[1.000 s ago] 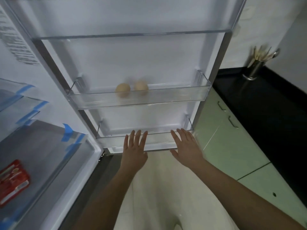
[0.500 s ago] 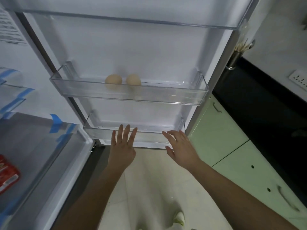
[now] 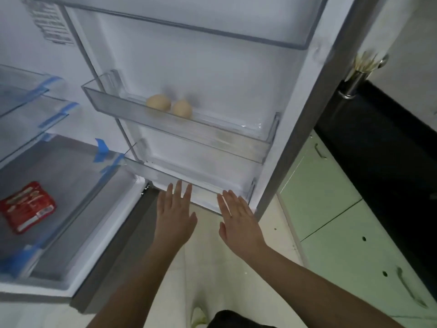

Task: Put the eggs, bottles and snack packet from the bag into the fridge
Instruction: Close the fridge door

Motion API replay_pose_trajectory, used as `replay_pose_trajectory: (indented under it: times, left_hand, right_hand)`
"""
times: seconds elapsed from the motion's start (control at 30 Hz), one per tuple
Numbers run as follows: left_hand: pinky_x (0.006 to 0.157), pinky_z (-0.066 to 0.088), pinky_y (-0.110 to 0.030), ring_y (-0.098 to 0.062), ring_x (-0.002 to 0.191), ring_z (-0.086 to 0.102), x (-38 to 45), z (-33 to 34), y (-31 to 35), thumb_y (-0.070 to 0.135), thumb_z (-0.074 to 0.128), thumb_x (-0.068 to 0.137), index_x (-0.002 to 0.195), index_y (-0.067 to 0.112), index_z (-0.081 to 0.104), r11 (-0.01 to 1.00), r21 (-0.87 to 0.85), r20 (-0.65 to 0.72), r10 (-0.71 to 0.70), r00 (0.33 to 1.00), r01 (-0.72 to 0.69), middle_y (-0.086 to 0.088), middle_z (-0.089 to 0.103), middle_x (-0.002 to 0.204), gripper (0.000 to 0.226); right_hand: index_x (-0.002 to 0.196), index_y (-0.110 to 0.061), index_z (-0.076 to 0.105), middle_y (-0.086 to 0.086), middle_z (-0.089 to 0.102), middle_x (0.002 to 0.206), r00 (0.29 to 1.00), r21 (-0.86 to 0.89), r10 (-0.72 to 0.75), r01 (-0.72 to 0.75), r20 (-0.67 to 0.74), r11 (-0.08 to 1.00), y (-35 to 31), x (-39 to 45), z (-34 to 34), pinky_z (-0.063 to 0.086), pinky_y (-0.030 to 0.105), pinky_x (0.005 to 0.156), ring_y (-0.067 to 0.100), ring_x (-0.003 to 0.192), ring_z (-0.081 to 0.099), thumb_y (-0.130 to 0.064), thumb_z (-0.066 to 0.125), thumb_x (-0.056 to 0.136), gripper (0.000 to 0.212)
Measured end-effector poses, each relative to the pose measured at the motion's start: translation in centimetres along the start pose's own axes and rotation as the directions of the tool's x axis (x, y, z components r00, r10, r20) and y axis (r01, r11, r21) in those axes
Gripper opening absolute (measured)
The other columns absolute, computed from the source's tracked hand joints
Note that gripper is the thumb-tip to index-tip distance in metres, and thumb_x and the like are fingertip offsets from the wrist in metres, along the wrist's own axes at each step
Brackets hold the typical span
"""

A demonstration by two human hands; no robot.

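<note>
Right now both hands hold nothing: the left hand (image 3: 175, 217) and the right hand (image 3: 238, 220) are stretched flat, fingers straight and loosely spread, their tips at the front lip of the lowest door bin (image 3: 165, 178). Whether they touch that lip or hover just short of it I cannot tell. Above the fingertips, in the middle door bin (image 3: 113, 102), lie the two eggs (image 3: 169, 106), side by side and touching, kept from rolling by the clear front wall, which is likely why they sit there. Well off to the left of the left fingers, the red snack packet (image 3: 27, 205) lies flat on the lower glass shelf (image 3: 78, 176) inside the fridge. No bottles and no bag are in view, so I judge the bottles are what remains, and the deep bottom bin at the fingertips would suit them standing upright. Below the wrists is pale tiled floor (image 3: 208, 261); to the right of the right fingers stand green cabinets (image 3: 331, 209) under a black countertop (image 3: 383, 143), with a metal utensil holder (image 3: 354, 84) by the door's edge.
</note>
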State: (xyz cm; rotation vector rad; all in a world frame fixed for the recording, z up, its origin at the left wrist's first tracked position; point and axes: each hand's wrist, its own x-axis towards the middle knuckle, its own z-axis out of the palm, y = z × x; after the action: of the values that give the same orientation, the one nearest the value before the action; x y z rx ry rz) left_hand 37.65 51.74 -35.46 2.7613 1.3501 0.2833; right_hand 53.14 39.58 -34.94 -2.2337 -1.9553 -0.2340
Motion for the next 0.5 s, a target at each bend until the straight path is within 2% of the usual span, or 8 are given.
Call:
replay_pose_trajectory:
  times: [0.07, 0.17, 0.23, 0.37, 0.43, 0.5]
  left_hand:
    - [0.118, 0.004, -0.049, -0.031, 0.148, 0.007, -1.6, -0.5, 1.5, 0.026, 0.057, 0.084, 0.153, 0.016, 0.016, 1.0, -0.02, 0.018, -0.012, 1.0, 0.012, -0.014, 0.016, 0.16, 0.081]
    - [0.119, 0.002, -0.045, -0.025, 0.149, 0.003, -4.0, -1.2, 3.8, 0.028, 0.054, 0.087, 0.154, 0.02, 0.012, 0.997, -0.058, 0.021, -0.054, 0.998, 0.055, -0.008, 0.011, 0.162, 0.079]
    - [0.119, 0.001, -0.045, -0.023, 0.149, -0.001, -5.5, -1.6, 5.2, 0.03, 0.053, 0.089, 0.154, 0.022, 0.01, 0.996, -0.077, 0.029, -0.053, 0.998, 0.055, -0.005, 0.006, 0.162, 0.079]
    - [0.116, -0.009, -0.039, -0.02, 0.149, -0.006, -7.6, -2.7, 7.9, 0.038, 0.055, 0.091, 0.154, 0.025, 0.006, 0.994, -0.093, -0.007, -0.053, 0.999, 0.052, -0.001, 0.003, 0.163, 0.081]
    - [0.115, -0.012, -0.037, -0.02, 0.148, -0.007, -7.7, -3.1, 9.4, 0.041, 0.056, 0.092, 0.154, 0.026, 0.004, 0.996, -0.09, -0.015, -0.029, 0.999, 0.027, 0.001, 0.0, 0.162, 0.082]
    - [0.115, -0.012, -0.038, -0.022, 0.149, -0.003, -7.7, -3.0, 10.9, 0.044, 0.057, 0.091, 0.154, 0.024, 0.009, 0.998, -0.058, 0.009, -0.006, 1.0, 0.006, 0.001, 0.007, 0.162, 0.082]
  right_hand:
    - [0.146, -0.004, 0.035, 0.016, 0.035, 0.152, 0.999, 0.051, -0.044, 0.046, -0.023, 0.998, -0.3, -0.6, -0.6, 0.016, 0.042, 0.117, 0.028, 0.141, 0.033, -0.032, 0.056, 0.088, 0.068]
    - [0.151, -0.007, 0.022, 0.01, 0.03, 0.156, 0.989, 0.214, -0.135, 0.144, -0.057, 0.966, 0.3, -2.8, -1.8, 0.016, 0.036, 0.119, 0.021, 0.144, 0.027, -0.032, 0.042, 0.096, 0.064]
    - [0.151, -0.01, 0.023, 0.007, 0.033, 0.154, 0.982, 0.293, -0.174, 0.189, -0.077, 0.937, 1.8, -5.6, -2.0, 0.021, 0.037, 0.119, 0.019, 0.143, 0.029, -0.029, 0.042, 0.096, 0.061]
    - [0.144, -0.012, 0.038, 0.006, 0.051, 0.138, 0.99, 0.469, -0.062, 0.116, -0.128, 0.875, 6.0, -10.9, -0.9, 0.04, 0.039, 0.106, 0.021, 0.128, 0.047, -0.023, 0.05, 0.093, 0.053]
    - [0.14, -0.013, 0.042, 0.005, 0.055, 0.131, 0.992, 0.52, 0.004, 0.06, -0.122, 0.852, 7.5, -11.8, -0.2, 0.042, 0.034, 0.102, 0.019, 0.119, 0.052, -0.023, 0.05, 0.093, 0.049]
    - [0.138, -0.014, 0.044, 0.003, 0.057, 0.126, 0.992, 0.609, 0.098, -0.034, -0.073, 0.793, 8.2, -11.7, 0.0, 0.042, 0.026, 0.097, 0.016, 0.11, 0.055, -0.023, 0.05, 0.093, 0.046]
